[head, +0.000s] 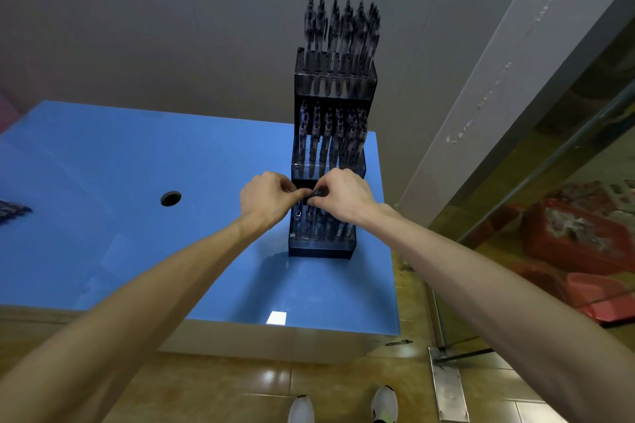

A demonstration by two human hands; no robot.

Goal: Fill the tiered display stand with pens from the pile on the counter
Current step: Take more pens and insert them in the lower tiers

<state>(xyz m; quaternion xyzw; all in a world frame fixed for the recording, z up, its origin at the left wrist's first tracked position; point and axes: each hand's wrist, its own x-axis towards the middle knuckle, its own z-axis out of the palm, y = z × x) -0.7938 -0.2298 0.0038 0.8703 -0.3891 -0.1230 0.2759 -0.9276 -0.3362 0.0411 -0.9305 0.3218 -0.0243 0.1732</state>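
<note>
Two hands, left hand (266,197) and right hand (340,194), pinching pen (316,194) at stand (323,247), counter hole (170,198) nearby.

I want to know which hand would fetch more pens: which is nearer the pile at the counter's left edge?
Left. The left hand is at the stand's bottom tier, on the side toward the pile; the right hand is beside it, farther away.

no readable text, labels or numbers anywhere

Blue counter (137,165); dark stand (323,249); black pens (340,31).
</note>
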